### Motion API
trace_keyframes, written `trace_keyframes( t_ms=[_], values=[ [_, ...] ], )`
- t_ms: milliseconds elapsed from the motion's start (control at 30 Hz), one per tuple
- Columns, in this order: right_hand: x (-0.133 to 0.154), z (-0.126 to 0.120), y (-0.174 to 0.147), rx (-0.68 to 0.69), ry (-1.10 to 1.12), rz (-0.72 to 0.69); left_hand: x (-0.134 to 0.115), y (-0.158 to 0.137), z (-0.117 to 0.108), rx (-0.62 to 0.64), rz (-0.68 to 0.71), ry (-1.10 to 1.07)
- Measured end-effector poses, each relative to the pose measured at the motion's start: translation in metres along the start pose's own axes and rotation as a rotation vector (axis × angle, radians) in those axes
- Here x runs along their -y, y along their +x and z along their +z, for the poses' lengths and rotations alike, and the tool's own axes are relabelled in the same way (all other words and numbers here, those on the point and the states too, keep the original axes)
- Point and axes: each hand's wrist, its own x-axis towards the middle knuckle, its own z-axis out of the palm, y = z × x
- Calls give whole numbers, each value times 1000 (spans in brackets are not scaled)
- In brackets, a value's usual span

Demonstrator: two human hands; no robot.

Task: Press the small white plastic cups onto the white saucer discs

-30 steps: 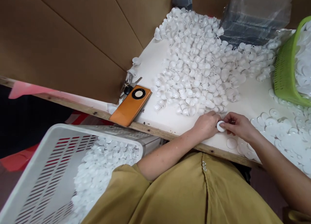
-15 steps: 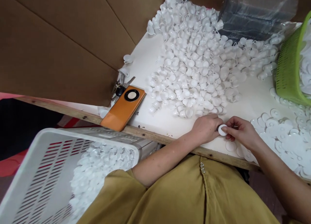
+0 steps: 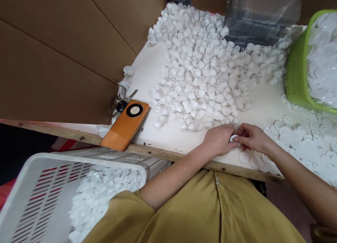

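The white tabletop runs from the upper middle of the frame to the lower right, and its near wooden edge crosses the frame just above the person's mustard-yellow shirt. Brown cardboard walls off the upper left. A heap of small white cups fills the middle of the table, reaching almost to the hands; a bare strip of tabletop lies between the heap's lower edge and the wooden edge, left of the hands. At the right edge stands a green basket holding white discs, and more loose white discs spread across the lower right of the table, some just beside the right hand. An orange phone lies at the table's lower left corner, overhanging the wooden edge, with keys touching its upper end. Below the table, at lower left, a white slotted crate holds more white pieces. A clear plastic bag sits at the top.

The left hand rests near the table's near edge, knuckles up, forearm angled in from the lower middle. The right hand comes in from the lower right. Both hands meet fingertip to fingertip, curled closed on one small white piece pinched between them, just below the cup heap; whether it is a cup, a disc or both joined cannot be told.
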Motion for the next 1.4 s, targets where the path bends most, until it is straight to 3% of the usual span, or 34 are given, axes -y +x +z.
trace_keyframes(
  t_ms=[200,267,367,433,533,600,633,733,800,867,933,1067,1200,1400],
  values=[
    [1,8,-8,-18,-23,-115,-10,-9,-7,18,-70,-59],
    [-3,5,-17,-62,-48,-212,-4,-34,-24,22,-78,-127],
    [-19,-14,-30,-332,-242,-296,32,-102,-62,152,-106,-160],
    [-36,-33,-35,-517,-435,-276,73,-163,-84,261,-266,-48],
    [-61,-55,-37,-592,-631,-209,135,-247,-96,334,-753,182],
    [-72,-61,-35,-590,-662,-192,156,-278,-93,319,-913,252],
    [-75,-62,-33,-586,-660,-190,156,-281,-90,272,-929,265],
    [-78,-63,-28,-575,-641,-202,122,-243,-78,-56,-721,263],
    [-77,-63,-24,-568,-645,-221,84,-187,-66,-329,-429,268],
    [-74,-62,-22,-569,-660,-222,49,-124,-52,-464,-123,308],
    [-70,-60,-21,-566,-668,-201,23,-68,-37,-466,83,401],
    [-64,-51,-23,-556,-666,-178,3,0,-18,-399,185,647],
    [-65,-48,-22,-578,-685,-180,4,12,-19,-338,221,663],
    [-68,-65,-14,-506,-701,-235,9,-6,-1,-300,284,12]
  ],
)
